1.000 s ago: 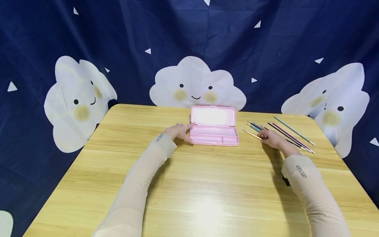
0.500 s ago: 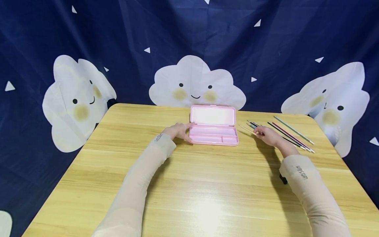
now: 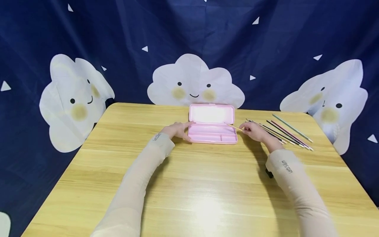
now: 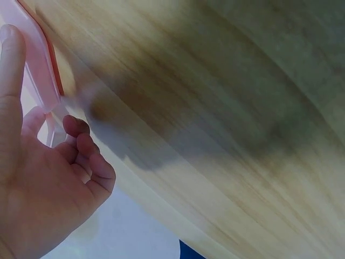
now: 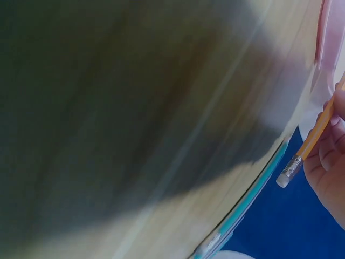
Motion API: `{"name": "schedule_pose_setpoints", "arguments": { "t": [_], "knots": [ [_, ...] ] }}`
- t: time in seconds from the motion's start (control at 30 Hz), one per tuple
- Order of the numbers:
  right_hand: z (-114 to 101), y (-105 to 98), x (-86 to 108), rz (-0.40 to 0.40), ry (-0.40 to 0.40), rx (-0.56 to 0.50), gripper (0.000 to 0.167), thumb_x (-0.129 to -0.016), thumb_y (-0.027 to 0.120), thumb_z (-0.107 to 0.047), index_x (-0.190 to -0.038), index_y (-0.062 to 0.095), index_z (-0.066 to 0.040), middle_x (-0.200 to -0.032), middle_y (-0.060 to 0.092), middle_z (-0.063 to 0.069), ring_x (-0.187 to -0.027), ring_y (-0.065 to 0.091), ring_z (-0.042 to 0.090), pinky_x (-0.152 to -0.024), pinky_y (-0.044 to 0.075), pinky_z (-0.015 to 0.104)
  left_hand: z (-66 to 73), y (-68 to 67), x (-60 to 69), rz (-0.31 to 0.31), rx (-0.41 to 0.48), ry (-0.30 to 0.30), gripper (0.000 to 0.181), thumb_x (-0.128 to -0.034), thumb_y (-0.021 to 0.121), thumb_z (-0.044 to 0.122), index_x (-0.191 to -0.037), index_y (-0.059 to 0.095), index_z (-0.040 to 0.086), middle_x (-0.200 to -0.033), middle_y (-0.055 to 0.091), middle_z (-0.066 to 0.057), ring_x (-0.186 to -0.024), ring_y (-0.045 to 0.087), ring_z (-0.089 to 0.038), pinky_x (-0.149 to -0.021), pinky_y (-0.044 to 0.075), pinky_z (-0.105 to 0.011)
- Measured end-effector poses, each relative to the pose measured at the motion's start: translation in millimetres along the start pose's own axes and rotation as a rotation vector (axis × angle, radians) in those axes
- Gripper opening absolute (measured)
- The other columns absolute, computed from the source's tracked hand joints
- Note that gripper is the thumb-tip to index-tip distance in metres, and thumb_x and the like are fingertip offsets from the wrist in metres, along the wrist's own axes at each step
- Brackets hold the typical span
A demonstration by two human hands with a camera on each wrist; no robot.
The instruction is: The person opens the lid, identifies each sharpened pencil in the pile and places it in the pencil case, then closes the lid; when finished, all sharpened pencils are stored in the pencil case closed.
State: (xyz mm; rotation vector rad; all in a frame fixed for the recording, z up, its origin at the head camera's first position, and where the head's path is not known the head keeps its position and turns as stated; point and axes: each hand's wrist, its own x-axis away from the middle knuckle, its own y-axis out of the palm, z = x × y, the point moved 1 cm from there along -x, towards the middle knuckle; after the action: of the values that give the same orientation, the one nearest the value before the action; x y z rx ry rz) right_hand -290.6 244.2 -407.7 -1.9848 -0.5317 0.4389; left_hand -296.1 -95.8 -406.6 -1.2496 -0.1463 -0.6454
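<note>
A pink pencil case point(image 3: 212, 138) lies open on the table, its lid point(image 3: 211, 114) tipped back and its tray divided into compartments. My left hand point(image 3: 176, 129) holds the case's left end between thumb and index finger; the left wrist view shows the other fingers loosely curled. My right hand point(image 3: 254, 130) pinches a yellow pencil point(image 5: 318, 132), white eraser point(image 5: 282, 181) toward me. In the head view the pencil's far end reaches over the right part of the tray. Several other pencils point(image 3: 284, 132) lie right of that hand, some partly hidden by it.
A green pencil point(image 3: 292, 128) lies slightly apart at the far right of the group. The wooden table point(image 3: 189, 184) ends just behind the case, where a dark blue cloth point(image 3: 124, 39) with white clouds hangs.
My right hand has moved left from the pencil group to the case, carrying the yellow pencil. The left hand has stayed at the case's left end.
</note>
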Motion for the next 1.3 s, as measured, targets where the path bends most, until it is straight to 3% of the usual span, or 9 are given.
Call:
{"name": "schedule_pose_setpoints", "arguments": {
  "t": [0.2,0.33,0.5,0.67,1.07,1.3],
  "knots": [
    [-11.4,10.3,-19.0,-0.010,-0.036,-0.007,0.018,-0.084,0.054,0.008,-0.098,0.064,0.005,-0.075,0.058,0.010,-0.070,0.047,0.021,-0.067,0.040,0.036,-0.7,-0.9,1.2,-0.020,0.021,-0.009,0.104,-0.0675,0.070,0.057,-0.146,0.006,0.035,-0.148,0.022,-0.017,-0.136,0.018,-0.035,-0.108,0.017,-0.052],
    [-22.7,14.3,-30.7,-0.046,-0.045,0.025,0.021,-0.084,0.053,0.007,-0.101,0.065,0.006,-0.085,0.063,0.015,-0.078,0.053,0.027,-0.075,0.045,0.042,-1.9,-1.9,1.9,-0.021,0.016,0.002,0.108,-0.0640,0.071,0.061,-0.146,0.006,0.035,-0.149,0.021,-0.018,-0.135,0.018,-0.037,-0.107,0.018,-0.054],
    [-36.7,20.8,-46.1,-0.068,-0.089,0.057,0.019,-0.085,0.053,0.007,-0.099,0.066,0.006,-0.089,0.064,0.017,-0.086,0.057,0.031,-0.083,0.046,0.045,-4.0,-2.2,0.9,-0.004,0.008,0.015,0.102,-0.0699,0.070,0.055,-0.147,0.007,0.032,-0.148,0.023,-0.018,-0.135,0.019,-0.036,-0.109,0.017,-0.051],
    [-50.9,29.4,-58.5,-0.088,-0.115,0.068,0.018,-0.086,0.054,0.004,-0.099,0.067,0.003,-0.084,0.061,0.013,-0.082,0.056,0.027,-0.082,0.047,0.041,-2.9,-2.6,3.6,0.003,-0.013,0.012,0.100,-0.0720,0.069,0.054,-0.147,0.008,0.029,-0.147,0.024,-0.018,-0.134,0.020,-0.037,-0.108,0.018,-0.051],
    [-66.4,46.5,-73.6,-0.134,-0.145,0.060,0.020,-0.083,0.056,0.006,-0.096,0.069,-0.002,-0.087,0.063,0.011,-0.087,0.058,0.027,-0.086,0.046,0.040,-1.0,-0.6,0.9,-0.002,0.001,-0.011,0.101,-0.0707,0.070,0.054,-0.147,0.008,0.033,-0.148,0.023,-0.019,-0.135,0.019,-0.036,-0.107,0.019,-0.053],
    [-67.5,50.0,-76.3,-0.178,-0.091,0.002,0.023,-0.085,0.053,0.007,-0.098,0.069,-0.002,-0.097,0.066,0.013,-0.096,0.057,0.028,-0.091,0.044,0.041,0.5,-0.6,-0.4,0.004,-0.018,-0.018,0.101,-0.0692,0.070,0.057,-0.147,0.010,0.034,-0.148,0.023,-0.018,-0.134,0.021,-0.036,-0.106,0.023,-0.053]
  ]
}}
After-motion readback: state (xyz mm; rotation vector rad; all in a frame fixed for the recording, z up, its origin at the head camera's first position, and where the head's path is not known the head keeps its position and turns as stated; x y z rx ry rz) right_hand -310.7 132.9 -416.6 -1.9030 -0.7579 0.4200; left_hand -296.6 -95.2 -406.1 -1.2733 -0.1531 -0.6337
